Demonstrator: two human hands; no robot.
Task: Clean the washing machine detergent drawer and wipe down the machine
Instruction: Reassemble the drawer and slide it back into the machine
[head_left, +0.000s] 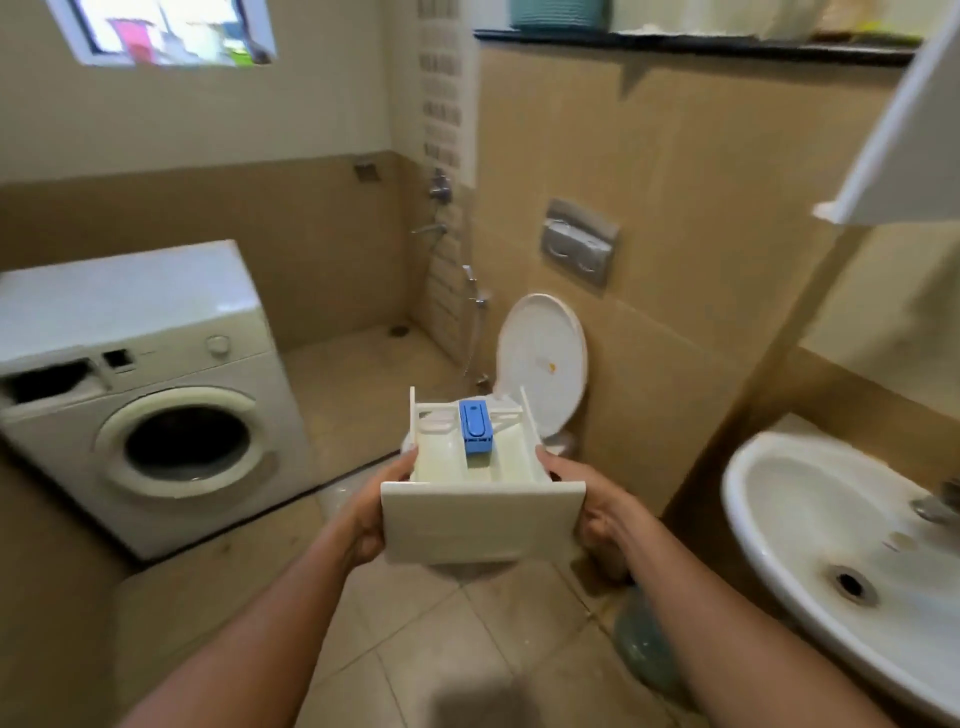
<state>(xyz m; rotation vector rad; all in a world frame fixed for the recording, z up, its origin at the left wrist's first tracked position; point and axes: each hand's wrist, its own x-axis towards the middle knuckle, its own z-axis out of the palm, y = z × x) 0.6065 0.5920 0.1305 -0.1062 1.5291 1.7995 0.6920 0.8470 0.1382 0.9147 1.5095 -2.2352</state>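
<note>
I hold the white detergent drawer (480, 519) in mid-air in front of me, its front panel facing me. A blue insert (475, 426) sits in its middle compartment. My left hand (371, 512) grips the drawer's left side and my right hand (602, 514) grips its right side. The white front-loading washing machine (156, 415) stands on a raised step at the left, with a dark empty drawer slot (52, 382) at its top left corner and its round door shut.
A white washbasin (810, 561) with a tap hangs at the right. Beyond the drawer is a toilet with its lid (540, 358) raised, and a flush plate (579, 241) on the wall. A shower tap and a hand spray are mounted in the far corner. Tiled floor lies below.
</note>
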